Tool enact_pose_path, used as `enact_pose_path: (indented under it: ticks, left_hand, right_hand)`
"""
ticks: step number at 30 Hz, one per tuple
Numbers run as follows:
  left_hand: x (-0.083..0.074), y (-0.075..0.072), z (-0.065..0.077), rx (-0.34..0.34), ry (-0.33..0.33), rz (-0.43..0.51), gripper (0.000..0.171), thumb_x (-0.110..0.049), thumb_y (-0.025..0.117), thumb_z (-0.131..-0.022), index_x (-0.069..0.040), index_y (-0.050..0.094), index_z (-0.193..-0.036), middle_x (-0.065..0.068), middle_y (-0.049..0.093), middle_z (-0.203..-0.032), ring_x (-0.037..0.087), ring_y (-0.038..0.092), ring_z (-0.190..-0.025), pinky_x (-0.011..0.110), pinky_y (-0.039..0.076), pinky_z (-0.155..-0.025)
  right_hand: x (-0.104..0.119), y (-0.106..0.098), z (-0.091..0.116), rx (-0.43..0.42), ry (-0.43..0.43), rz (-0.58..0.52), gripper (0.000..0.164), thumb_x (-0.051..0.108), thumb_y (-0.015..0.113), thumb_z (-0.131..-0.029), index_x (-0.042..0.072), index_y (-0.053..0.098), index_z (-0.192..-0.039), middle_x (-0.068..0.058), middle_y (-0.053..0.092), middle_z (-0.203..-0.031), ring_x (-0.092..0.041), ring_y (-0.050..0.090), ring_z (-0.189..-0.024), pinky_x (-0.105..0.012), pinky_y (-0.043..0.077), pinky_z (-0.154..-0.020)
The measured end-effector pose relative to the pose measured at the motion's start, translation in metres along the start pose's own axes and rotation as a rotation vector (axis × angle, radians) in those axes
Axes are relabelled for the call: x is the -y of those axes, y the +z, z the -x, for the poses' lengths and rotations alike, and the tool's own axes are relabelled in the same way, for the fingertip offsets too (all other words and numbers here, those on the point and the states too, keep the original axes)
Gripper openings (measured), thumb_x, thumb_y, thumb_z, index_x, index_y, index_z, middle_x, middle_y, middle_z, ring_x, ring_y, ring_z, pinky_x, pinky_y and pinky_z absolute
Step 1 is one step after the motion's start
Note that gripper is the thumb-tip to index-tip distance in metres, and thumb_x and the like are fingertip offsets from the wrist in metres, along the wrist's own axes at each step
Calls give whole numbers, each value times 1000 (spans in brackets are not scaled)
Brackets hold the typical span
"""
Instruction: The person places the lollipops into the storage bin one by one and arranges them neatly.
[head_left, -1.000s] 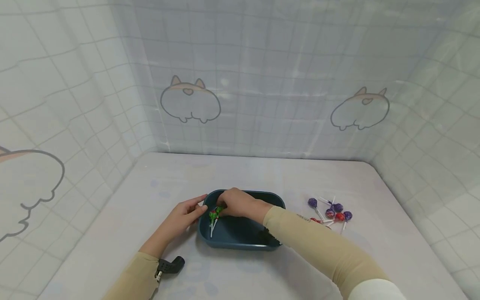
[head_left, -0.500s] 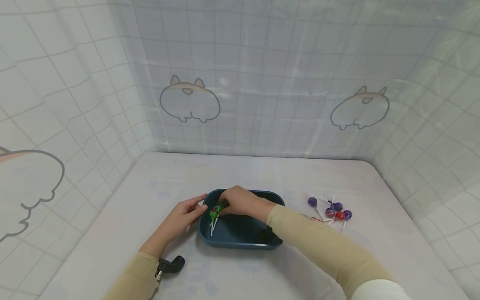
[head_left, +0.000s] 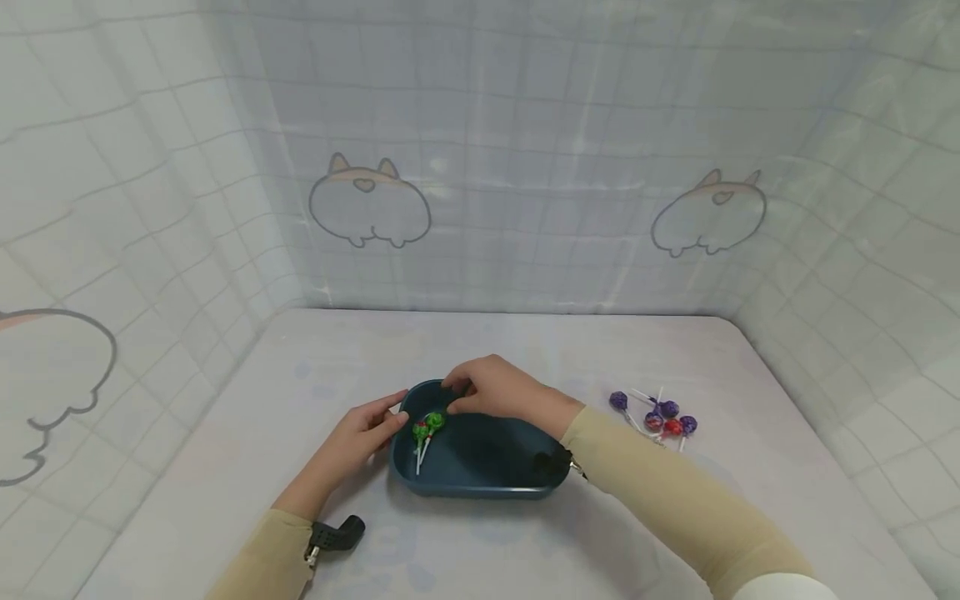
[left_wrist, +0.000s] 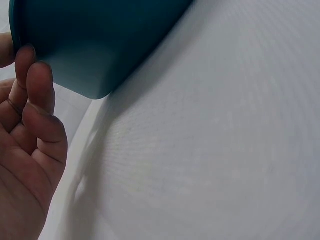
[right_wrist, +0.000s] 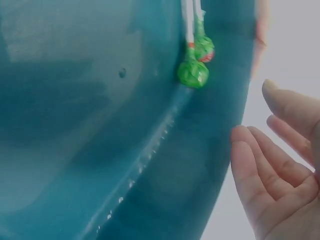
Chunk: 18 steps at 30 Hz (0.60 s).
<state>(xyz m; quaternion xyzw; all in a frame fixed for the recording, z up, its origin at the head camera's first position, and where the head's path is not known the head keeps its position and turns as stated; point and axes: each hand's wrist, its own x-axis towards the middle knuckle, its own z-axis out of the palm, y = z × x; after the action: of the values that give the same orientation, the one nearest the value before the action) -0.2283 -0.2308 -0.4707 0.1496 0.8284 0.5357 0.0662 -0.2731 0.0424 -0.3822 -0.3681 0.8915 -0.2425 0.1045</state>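
Observation:
Two green-wrapped lollipops (head_left: pixel 434 422) lie side by side at the left end of a dark teal plastic box (head_left: pixel 480 490), their white sticks pointing toward the person. My left hand (head_left: pixel 365 432) holds the box's left end, thumb at the rim; the left wrist view shows curled fingers (left_wrist: pixel 41 87) against the box (left_wrist: pixel 75 55). Over the far rim, my right hand (head_left: pixel 498 390) is raised with nothing in it. The right wrist view has that hand (right_wrist: pixel 282 175) beside the rim, fingers loosely extended, apart from the green lollipops (right_wrist: pixel 193 74).
Several purple-wrapped lollipops (head_left: pixel 670 408) and a red one (head_left: pixel 672 427) lie in a loose group on the table (head_left: pixel 480 550), right of the box. A tiled-pattern curtain (head_left: pixel 525 167) encloses the back and sides. A black wrist mount (head_left: pixel 339 533) sits by the left wrist.
My right hand has let go of the green lollipop and risen up and to the right, toward the far rim. The left hand keeps its place at the box's left end.

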Motion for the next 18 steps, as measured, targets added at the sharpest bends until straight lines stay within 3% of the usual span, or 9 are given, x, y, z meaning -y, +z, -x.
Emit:
enact_pose_path:
  ticks: [5,11,18]
  left_hand:
    - [-1,-1,2,-8,-1,-10,57,-44,61,-97,-15,50,-145,9,59,-79,26,53,-63,33,45,-52]
    - [-1,-5,5,-17,-14,-28,57,-45,61,-97,-17,51,-145,9,58,-79,29,53,-64,33,45,-53]
    - [0,-10,6,-17,-15,-35,53,-39,62,-98,-16,51,-145,10,57,-80,29,53,-66,33,45,-54]
  right_hand:
    - [-7,-10,14,-21,3,-96,44,33,74,-91,15,66,-130,0,67,-119,-7,65,-97,-22,51,-79]
    - [-21,-23,29,-60,-36,-130,44,34,73,-91,20,64,-131,-1,66,-123,-3,63,-98,-23,50,-83]
    - [-36,-35,48,-111,-11,-148,42,31,74,-91,22,64,-130,9,65,-120,-3,63,-100,-24,50,-84]
